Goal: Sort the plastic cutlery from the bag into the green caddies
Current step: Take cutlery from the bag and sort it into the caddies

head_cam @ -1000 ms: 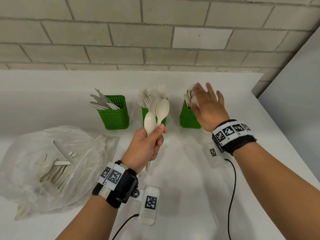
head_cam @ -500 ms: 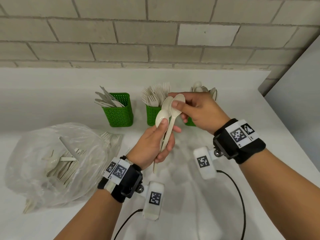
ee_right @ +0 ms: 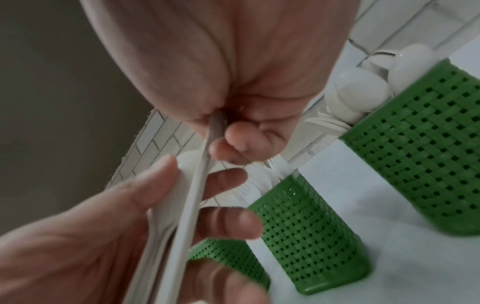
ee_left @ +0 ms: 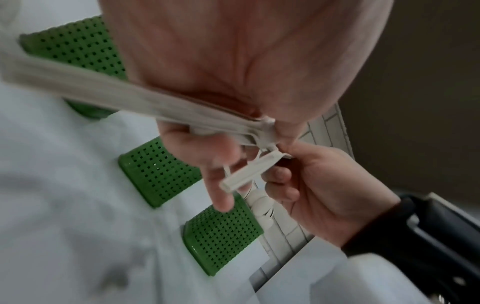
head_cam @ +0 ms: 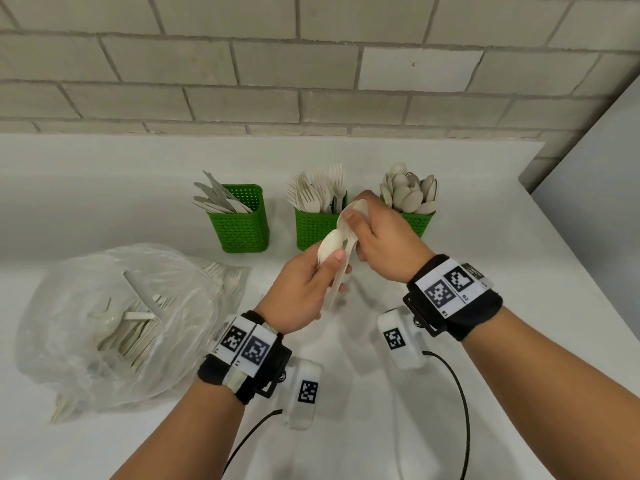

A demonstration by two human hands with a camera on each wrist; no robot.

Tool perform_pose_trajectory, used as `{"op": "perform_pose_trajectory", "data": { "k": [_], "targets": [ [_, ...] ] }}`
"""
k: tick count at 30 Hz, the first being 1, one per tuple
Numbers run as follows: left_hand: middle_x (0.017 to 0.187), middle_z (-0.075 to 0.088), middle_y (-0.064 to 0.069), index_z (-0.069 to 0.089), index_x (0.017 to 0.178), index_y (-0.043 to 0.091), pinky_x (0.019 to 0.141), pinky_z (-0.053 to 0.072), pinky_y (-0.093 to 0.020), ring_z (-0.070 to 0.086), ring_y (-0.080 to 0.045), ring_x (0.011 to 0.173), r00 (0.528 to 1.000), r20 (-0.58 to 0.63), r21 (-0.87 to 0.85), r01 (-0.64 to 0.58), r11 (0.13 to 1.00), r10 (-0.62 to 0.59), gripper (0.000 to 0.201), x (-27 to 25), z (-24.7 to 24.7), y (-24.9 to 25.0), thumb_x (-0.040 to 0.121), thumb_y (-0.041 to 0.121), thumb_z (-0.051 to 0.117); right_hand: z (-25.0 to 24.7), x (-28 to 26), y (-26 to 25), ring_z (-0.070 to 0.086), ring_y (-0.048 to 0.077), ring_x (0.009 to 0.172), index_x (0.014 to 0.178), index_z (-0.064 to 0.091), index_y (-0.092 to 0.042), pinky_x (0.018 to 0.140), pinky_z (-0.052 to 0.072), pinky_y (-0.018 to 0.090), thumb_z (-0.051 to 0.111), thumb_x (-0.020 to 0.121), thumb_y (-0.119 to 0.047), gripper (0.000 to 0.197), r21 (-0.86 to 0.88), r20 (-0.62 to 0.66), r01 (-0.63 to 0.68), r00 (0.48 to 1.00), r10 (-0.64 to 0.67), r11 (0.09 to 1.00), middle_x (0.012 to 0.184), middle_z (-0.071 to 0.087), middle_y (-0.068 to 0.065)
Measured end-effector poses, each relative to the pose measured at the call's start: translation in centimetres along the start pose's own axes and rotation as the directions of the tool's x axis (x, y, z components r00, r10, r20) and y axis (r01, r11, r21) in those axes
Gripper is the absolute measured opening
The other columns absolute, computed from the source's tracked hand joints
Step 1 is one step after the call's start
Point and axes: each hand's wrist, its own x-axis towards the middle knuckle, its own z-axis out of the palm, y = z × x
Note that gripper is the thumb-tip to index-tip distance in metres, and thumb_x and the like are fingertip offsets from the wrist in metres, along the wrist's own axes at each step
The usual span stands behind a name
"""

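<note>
Three green caddies stand in a row by the wall: the knife caddy (head_cam: 239, 225), the fork caddy (head_cam: 317, 228) and the spoon caddy (head_cam: 417, 221). In front of the fork caddy my left hand (head_cam: 330, 268) grips a small bunch of white plastic spoons (head_cam: 329, 244) by their handles (ee_left: 103, 88). My right hand (head_cam: 353, 220) pinches the bowl of the top spoon (head_cam: 358, 207); its handle (ee_right: 192, 195) still lies along the bunch. The clear plastic bag (head_cam: 114, 323) with more cutlery lies on the left.
The white counter (head_cam: 502, 271) ends at a brick wall behind the caddies and a grey panel at the right. A few forks (head_cam: 225, 275) poke out by the bag's far side. Black cables hang from both wrist cameras.
My right hand left the spoon caddy, came back to the left hand and pinched the bowl of one spoon in the bunch. The left hand has stayed in place.
</note>
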Motion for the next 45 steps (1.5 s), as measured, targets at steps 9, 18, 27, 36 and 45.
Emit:
{"op": "perform_pose_trajectory", "data": {
  "k": [9,18,27,36,45],
  "targets": [
    [0.114,0.065,0.005,0.035,0.145,0.019,0.089,0.049,-0.02,0.063,-0.004,0.102,0.974,-0.17,0.133,-0.13,0.983,0.152,0.042,1.0,0.6,-0.8,0.105,0.03,0.033,0.9,-0.5,-0.3,0.059,0.027,0.071,0.105,0.05,-0.001,0.059,0.041,0.035,0.038,0.103,-0.021,0.023,-0.156,0.052,-0.091,0.994,0.1,0.983,0.08,0.059,0.011],
    [0.132,0.045,-0.034,0.024,0.149,0.008,0.102,0.035,-0.059,0.046,-0.044,0.125,0.992,-0.072,-0.072,-0.109,0.991,0.104,0.045,1.2,1.3,-0.3,0.106,0.021,0.027,2.5,-0.7,-1.2,0.055,0.01,0.068,0.088,0.049,-0.017,0.064,0.041,0.024,0.03,0.096,-0.056,0.044,0.099,0.097,-0.084,0.992,0.074,0.992,0.072,0.054,-0.006],
    [0.067,0.055,-0.01,0.044,0.122,0.008,0.065,0.052,-0.04,0.058,-0.023,0.059,0.962,-0.211,-0.232,-0.221,0.947,0.173,0.022,1.5,0.6,-0.2,0.105,0.019,0.039,1.9,-1.3,-2.0,0.058,0.012,0.045,0.09,0.057,-0.005,0.047,0.051,0.029,0.039,0.104,-0.026,0.031,0.274,0.19,-0.08,0.981,0.027,0.959,0.055,0.055,0.003],
    [0.083,0.054,0.013,0.05,0.106,0.02,0.07,0.041,-0.013,0.055,0.007,0.072,0.983,-0.16,-0.17,-0.118,0.978,0.09,0.011,1.4,0.2,-0.7,0.098,0.028,0.053,1.4,-0.5,-1.4,0.052,0.023,0.049,0.068,0.052,-0.002,0.059,0.049,0.041,0.041,0.1,-0.014,0.035,-0.031,0.07,-0.071,0.995,0.073,0.997,0.052,0.051,0.005],
    [0.094,0.05,-0.001,0.046,0.094,0.025,0.07,0.039,-0.022,0.051,-0.011,0.084,0.992,-0.011,0.185,-0.12,0.975,0.125,0.028,1.7,-1.2,-1.9,0.069,0.024,0.059,1.0,-1.1,-1.9,0.062,0.005,0.069,0.101,0.061,-0.003,0.067,0.046,0.021,0.043,0.102,-0.019,0.023,0.142,0.366,-0.08,0.93,0.023,0.987,0.075,0.069,-0.002]
  ]
}}
